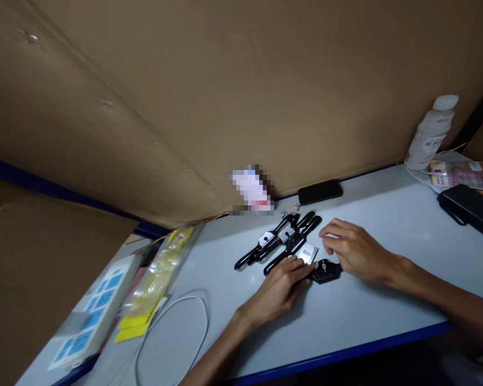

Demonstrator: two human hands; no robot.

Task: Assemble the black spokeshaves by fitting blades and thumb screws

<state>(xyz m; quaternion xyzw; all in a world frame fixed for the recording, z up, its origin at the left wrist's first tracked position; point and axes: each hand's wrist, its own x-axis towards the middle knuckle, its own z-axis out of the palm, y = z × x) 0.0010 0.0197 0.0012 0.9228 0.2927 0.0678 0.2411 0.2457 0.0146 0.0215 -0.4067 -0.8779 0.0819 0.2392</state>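
My left hand (284,281) is closed around one handle of a black spokeshave (327,272) lying on the table. Two small metal screws stand up from its middle. Against my left fingertips lies a loose silver blade plate (308,253) with a keyhole slot. My right hand (358,251) hovers over the other end of the tool, fingers bent and apart, nothing visible between them; it hides that handle. Just beyond, several black spokeshaves (265,239) lie side by side, silver plates on their middles. Small metal screws (297,208) sit behind them.
A black phone (320,192) lies by the cardboard wall (265,96). To the right stand a clear bottle (431,134), a snack packet (465,176) and a black case (469,212). On the left are a white cable (207,316), yellow packaging (137,324) and a blue-labelled box (92,319).
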